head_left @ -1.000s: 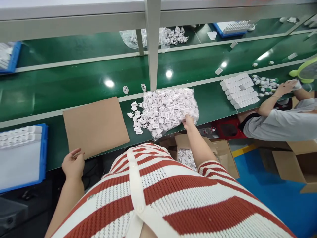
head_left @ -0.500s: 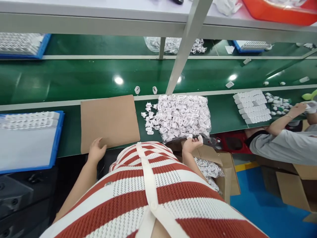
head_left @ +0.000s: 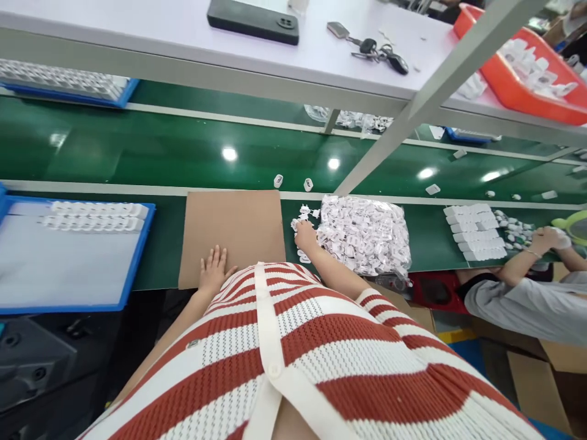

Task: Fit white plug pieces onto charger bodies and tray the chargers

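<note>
My left hand [head_left: 213,271] lies flat with its fingers spread on the near edge of a brown cardboard sheet [head_left: 236,223]. To the sheet's right, my right hand [head_left: 305,237] is down among loose small white plastic parts [head_left: 304,211], its fingers curled together. Whatever its fingertips hold is hidden. A clear plastic bag [head_left: 364,235] full of similar white parts lies just right of that hand. Beyond the sheet, two white plastic housings [head_left: 278,181] [head_left: 309,184] stand on the green surface.
A blue-edged tray [head_left: 73,263] with rows of white pieces lies at left. Overhead, a shelf [head_left: 174,36] carries a black phone-like object [head_left: 252,21], keys [head_left: 378,52] and a red bin [head_left: 527,73]. A slanted post rises behind the bag. At right, a co-worker's hands [head_left: 545,239] are near stacked white pieces [head_left: 474,232].
My right hand has moved from the bag's near edge leftward to the loose parts. My left hand has spread flat on the cardboard. The view has shifted, showing more of the shelf.
</note>
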Available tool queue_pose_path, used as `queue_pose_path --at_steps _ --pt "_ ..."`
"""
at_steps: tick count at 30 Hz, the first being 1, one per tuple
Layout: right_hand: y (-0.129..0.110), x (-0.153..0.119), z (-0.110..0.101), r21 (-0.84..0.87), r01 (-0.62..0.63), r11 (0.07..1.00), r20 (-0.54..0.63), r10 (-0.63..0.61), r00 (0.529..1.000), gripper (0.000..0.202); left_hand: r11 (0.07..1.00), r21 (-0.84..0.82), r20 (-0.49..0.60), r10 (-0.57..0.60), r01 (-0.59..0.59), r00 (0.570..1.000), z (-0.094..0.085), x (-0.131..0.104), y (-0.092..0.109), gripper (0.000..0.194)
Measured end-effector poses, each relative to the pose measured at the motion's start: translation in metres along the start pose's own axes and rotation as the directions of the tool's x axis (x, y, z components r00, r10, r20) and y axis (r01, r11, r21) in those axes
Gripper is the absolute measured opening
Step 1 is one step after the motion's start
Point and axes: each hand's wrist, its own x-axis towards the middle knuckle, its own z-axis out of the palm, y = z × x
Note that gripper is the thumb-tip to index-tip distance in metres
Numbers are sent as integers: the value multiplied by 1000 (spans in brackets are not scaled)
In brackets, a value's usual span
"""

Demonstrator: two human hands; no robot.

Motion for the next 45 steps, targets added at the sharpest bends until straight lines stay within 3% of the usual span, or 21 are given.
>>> queue_pose_path --at_steps 5,8,12,15,18,22,25,29,32,34,37,41,45 --pt "-3 13 8 -26 -15 1000 28 16 999 38 996 27 94 88 -91 992 -1 -23 -20 77" --pt "-4 13 6 50 -44 998 9 43 999 39 990 -30 68 141 -139 988 -12 -20 -27 71" --pt "-15 -2 13 249 -133 959 -17 142 990 37 970 -95 -2 225 -224 974 -36 16 -30 41" --pt "-27 -21 28 428 -253 868 25 268 963 35 952 -155 -57 257 -263 965 -58 60 -22 34" --pt "-37 -42 41 565 -382 732 108 393 913 35 921 -241 -122 284 -306 951 -77 110 1 35" --pt "-39 -71 42 675 -458 578 182 471 863 29 889 -353 -189 238 -292 953 -97 178 53 35" --pt "-39 -90 29 733 -450 510 206 465 861 40 883 -411 -219 145 -226 965 -105 225 98 43" --pt "-43 -104 12 784 -422 456 201 457 867 60 883 -448 -249 27 -141 968 -113 271 141 72" --pt "-47 -106 3 813 -405 418 213 435 875 53 878 -463 -236 9 -120 972 -119 289 152 53" --pt "-49 -104 0 831 -398 389 236 403 885 42 872 -468 -236 34 -144 971 -121 291 149 34" --pt "-49 -96 -3 850 -401 341 281 349 894 38 855 -461 -264 122 -236 957 -113 273 134 31" --pt "-54 -73 -3 867 -403 291 327 277 904 49 822 -453 -266 245 -345 932 -82 208 102 34" --pt "-61 -50 -2 872 -432 228 384 229 895 46 771 -416 -289 390 -482 874 -46 129 71 42"
